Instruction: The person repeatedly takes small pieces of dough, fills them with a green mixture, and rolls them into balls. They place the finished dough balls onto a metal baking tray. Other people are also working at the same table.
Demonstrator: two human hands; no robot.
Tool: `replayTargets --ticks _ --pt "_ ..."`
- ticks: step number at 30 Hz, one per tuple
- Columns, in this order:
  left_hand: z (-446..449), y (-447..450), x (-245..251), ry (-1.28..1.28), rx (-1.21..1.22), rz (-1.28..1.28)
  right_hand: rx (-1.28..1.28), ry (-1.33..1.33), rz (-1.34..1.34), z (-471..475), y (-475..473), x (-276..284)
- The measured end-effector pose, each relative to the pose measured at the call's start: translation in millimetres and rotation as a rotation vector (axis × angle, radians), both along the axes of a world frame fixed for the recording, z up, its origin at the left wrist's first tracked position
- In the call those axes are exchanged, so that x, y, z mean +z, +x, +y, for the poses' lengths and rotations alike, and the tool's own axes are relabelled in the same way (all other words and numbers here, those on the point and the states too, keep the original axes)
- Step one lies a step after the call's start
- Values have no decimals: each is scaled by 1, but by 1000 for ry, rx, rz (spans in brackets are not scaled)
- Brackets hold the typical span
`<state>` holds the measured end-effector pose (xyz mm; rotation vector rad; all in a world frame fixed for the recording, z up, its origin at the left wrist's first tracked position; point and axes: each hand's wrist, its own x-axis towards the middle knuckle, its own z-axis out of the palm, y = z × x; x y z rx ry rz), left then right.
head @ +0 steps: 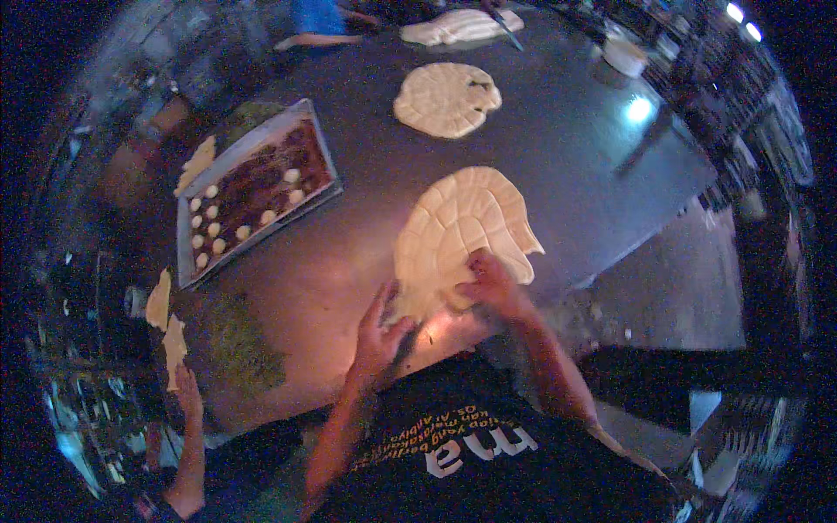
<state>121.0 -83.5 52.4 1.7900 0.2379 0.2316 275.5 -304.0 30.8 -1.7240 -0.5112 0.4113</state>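
Note:
A large flattened sheet of pale dough (451,222), scored with curved lines, lies on the worktable in front of me. Its right side ends in a loose flap. My right hand (490,281) is on the sheet's near right part, fingers bent around a fold of dough near the edge. At the near left edge, my left hand (382,333) has its thumb and fingers apart, right beside the dough; blur hides whether it touches. A second, rounder dough sheet (444,101) with small holes at its right lies farther off.
On the left a rectangular tray (258,248) holds several small dough balls (214,229). Dough strips (175,346) lie at the left edge, under another person's hand (189,392). At the far edge are folded dough (451,27), a blade-like tool (510,29) and a co-worker's arm (320,41).

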Motion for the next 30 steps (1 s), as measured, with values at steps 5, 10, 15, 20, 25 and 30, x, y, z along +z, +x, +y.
replayTargets --ticks 5,10,15,20,25,30 --pt "21 -27 44 152 185 334 222 212 70 104 -17 51" --pt "46 -98 48 64 415 430 117 302 144 142 8 104" --pt "43 -133 42 35 583 260 65 620 90 174 14 144" --pt "62 -154 46 46 616 76 -141 658 42 198 18 157" --pt "59 -154 44 -508 630 -331 -289 836 0 184 28 168" --pt "73 -169 52 -460 862 -239 -543 1071 -172 139 69 166"
